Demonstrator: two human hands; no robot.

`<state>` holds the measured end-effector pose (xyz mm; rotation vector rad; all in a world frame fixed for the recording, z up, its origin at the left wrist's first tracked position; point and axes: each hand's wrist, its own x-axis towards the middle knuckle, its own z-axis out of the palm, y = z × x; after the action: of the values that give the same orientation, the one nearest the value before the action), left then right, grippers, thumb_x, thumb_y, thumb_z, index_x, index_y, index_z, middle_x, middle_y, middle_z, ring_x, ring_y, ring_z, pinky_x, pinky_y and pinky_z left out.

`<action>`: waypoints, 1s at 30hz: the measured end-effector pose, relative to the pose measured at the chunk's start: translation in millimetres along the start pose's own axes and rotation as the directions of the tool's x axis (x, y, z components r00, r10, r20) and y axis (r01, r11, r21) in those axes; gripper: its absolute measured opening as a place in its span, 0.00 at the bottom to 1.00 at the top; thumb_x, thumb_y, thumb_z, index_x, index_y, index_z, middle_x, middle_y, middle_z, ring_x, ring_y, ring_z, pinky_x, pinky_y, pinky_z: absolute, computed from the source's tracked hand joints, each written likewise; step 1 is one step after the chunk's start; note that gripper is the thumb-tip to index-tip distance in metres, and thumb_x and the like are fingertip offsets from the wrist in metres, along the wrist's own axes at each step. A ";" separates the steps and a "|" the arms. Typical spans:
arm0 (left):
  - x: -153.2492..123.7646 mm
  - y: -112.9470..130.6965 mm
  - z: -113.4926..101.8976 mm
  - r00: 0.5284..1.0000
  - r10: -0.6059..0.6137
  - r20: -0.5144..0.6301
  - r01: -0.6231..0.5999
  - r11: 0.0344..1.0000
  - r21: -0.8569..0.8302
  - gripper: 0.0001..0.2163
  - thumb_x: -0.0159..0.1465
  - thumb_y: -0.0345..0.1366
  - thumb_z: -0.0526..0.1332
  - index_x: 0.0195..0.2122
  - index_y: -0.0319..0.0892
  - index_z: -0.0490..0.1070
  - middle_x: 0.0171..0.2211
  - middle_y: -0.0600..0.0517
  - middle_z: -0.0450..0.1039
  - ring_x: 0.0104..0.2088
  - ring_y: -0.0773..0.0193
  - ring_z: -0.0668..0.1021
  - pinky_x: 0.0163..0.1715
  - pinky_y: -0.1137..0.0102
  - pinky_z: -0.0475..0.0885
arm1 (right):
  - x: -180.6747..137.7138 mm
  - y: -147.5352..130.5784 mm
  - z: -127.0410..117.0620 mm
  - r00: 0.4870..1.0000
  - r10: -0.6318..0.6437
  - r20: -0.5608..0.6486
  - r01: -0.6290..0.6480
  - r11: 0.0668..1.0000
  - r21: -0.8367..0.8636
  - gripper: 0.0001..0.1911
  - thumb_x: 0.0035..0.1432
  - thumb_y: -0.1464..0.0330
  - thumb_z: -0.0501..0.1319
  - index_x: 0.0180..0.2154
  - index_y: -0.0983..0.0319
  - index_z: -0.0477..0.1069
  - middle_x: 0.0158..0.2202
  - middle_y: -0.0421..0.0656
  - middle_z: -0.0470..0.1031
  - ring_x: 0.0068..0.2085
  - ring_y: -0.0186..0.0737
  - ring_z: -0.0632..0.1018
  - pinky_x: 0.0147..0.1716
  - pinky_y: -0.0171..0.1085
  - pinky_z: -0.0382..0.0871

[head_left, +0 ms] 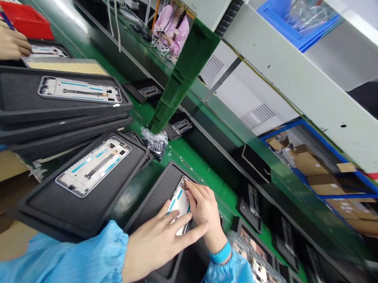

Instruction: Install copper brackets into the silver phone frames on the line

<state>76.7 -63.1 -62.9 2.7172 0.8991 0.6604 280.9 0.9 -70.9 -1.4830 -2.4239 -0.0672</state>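
Note:
A white phone frame with blue strips lies in a black tray on the green bench. My left hand rests flat on its lower part, fingers stretched out and pressing it down. My right hand is on its upper end, fingertips pinched at the top corner on a small part I cannot make out. Both sleeves are light blue.
Another tray with a phone frame lies to the left, beside a stack of black trays topped by a third frame. A small plastic bag sits ahead. Another person's hand is top left; a co-worker in pink sits far off.

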 end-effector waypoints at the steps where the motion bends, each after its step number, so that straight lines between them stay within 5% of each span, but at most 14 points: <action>1: -0.3 -0.7 0.1 1.000 0.001 0.002 -0.001 1.000 0.000 0.32 0.69 0.22 0.54 0.74 0.45 0.50 0.60 0.42 0.73 0.54 0.48 0.81 0.61 0.50 0.70 | 0.5 -0.1 0.8 1.000 0.005 0.009 -0.005 1.000 -0.008 0.16 0.73 0.71 0.56 0.55 0.58 0.77 0.50 0.46 0.83 0.47 0.48 0.80 0.48 0.47 0.71; 8: 3.2 -2.5 -3.8 0.999 -0.003 0.037 0.006 0.996 -0.089 0.35 0.65 0.15 0.50 0.73 0.43 0.49 0.62 0.41 0.72 0.59 0.52 0.78 0.64 0.51 0.68 | 4.3 -9.4 -3.9 0.993 0.014 0.119 -0.009 0.999 -0.046 0.18 0.68 0.74 0.59 0.57 0.61 0.76 0.53 0.51 0.81 0.47 0.52 0.80 0.45 0.49 0.71; 13: -5.2 -5.3 -13.7 0.990 -0.141 -0.002 0.141 0.989 -0.053 0.36 0.63 0.15 0.48 0.73 0.38 0.51 0.69 0.43 0.64 0.67 0.55 0.70 0.67 0.56 0.65 | 0.9 -2.2 -15.0 0.982 -0.082 0.172 0.087 0.996 -0.023 0.28 0.66 0.82 0.50 0.61 0.59 0.72 0.58 0.48 0.79 0.55 0.47 0.80 0.62 0.54 0.66; 15: -12.4 -14.3 -21.8 0.938 -0.347 -0.006 0.347 0.938 0.004 0.29 0.69 0.22 0.50 0.71 0.37 0.56 0.69 0.41 0.63 0.66 0.48 0.70 0.66 0.50 0.65 | -6.5 8.9 -22.8 0.982 -0.109 0.156 0.114 0.993 -0.024 0.31 0.65 0.84 0.45 0.61 0.62 0.72 0.58 0.49 0.79 0.60 0.46 0.78 0.65 0.55 0.65; 17: -18.4 -25.8 -30.4 0.816 -0.573 0.067 0.573 0.819 0.028 0.22 0.73 0.31 0.51 0.66 0.34 0.65 0.63 0.35 0.70 0.60 0.40 0.75 0.59 0.44 0.69 | -17.4 20.0 -36.5 0.992 -0.077 0.096 0.081 0.996 -0.038 0.28 0.68 0.81 0.44 0.61 0.66 0.71 0.61 0.53 0.75 0.63 0.49 0.75 0.63 0.55 0.69; 19: -21.2 -35.9 -37.8 0.719 -0.675 0.166 0.681 0.732 0.029 0.19 0.73 0.33 0.50 0.58 0.33 0.73 0.51 0.35 0.79 0.51 0.39 0.80 0.50 0.46 0.74 | -30.3 26.9 -57.3 1.000 0.004 0.024 -0.004 0.999 -0.038 0.23 0.72 0.74 0.47 0.62 0.67 0.70 0.64 0.56 0.72 0.65 0.51 0.73 0.62 0.54 0.72; 20: -21.2 -39.9 -41.0 0.710 -0.675 0.200 0.686 0.727 0.021 0.17 0.73 0.32 0.50 0.53 0.35 0.76 0.45 0.37 0.82 0.47 0.41 0.82 0.47 0.49 0.75 | -36.9 28.3 -70.1 0.999 0.052 -0.004 -0.052 0.998 -0.032 0.22 0.74 0.70 0.48 0.62 0.66 0.70 0.65 0.55 0.71 0.65 0.51 0.73 0.61 0.53 0.73; 26: -0.1 -67.8 -65.4 0.767 -0.626 0.142 0.638 0.768 -0.062 0.15 0.71 0.40 0.52 0.38 0.45 0.79 0.30 0.52 0.82 0.33 0.57 0.83 0.33 0.67 0.71 | -79.7 25.4 -143.6 0.970 0.200 -0.138 -0.206 0.978 -0.028 0.21 0.74 0.63 0.51 0.64 0.52 0.67 0.65 0.45 0.71 0.62 0.51 0.76 0.55 0.49 0.79; 30: 65.7 -100.9 -72.6 0.800 -0.597 0.063 0.600 0.797 -0.070 0.13 0.71 0.43 0.57 0.41 0.44 0.79 0.34 0.52 0.82 0.37 0.58 0.83 0.39 0.69 0.74 | -107.5 34.7 -157.2 0.957 0.224 -0.185 -0.237 0.970 -0.054 0.20 0.73 0.62 0.54 0.63 0.51 0.68 0.63 0.45 0.74 0.59 0.49 0.79 0.50 0.44 0.83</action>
<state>37.4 60.5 -8.8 2.1536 1.5754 0.4872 392.6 -106.1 45.6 -1.7051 -2.1158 -0.2327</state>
